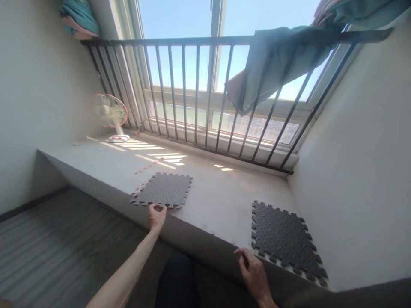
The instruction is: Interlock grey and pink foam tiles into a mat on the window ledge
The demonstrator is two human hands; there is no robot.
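Two dark grey interlocking foam mat tiles lie on the pale window ledge. My left hand (pixel 157 217) is at the front edge of the left foam mat tile (pixel 167 189), thumb and forefinger curved together around that edge. The tile lies flat, its toothed front side close to the ledge's lip. My right hand (pixel 254 273) is by the ledge's front edge, just left of the right foam mat tile (pixel 282 235). Its fingers are bent, with a gap between thumb and forefinger, and nothing shows in it. The right tile lies near the right wall.
A small white fan (pixel 111 112) with a red rim stands at the ledge's far left. Dark metal railings (pixel 196 96) run before the window. A grey-green curtain (pixel 266 68) hangs over them on the right. Below the ledge (pixel 218 192) is a dark floor (pixel 64 244).
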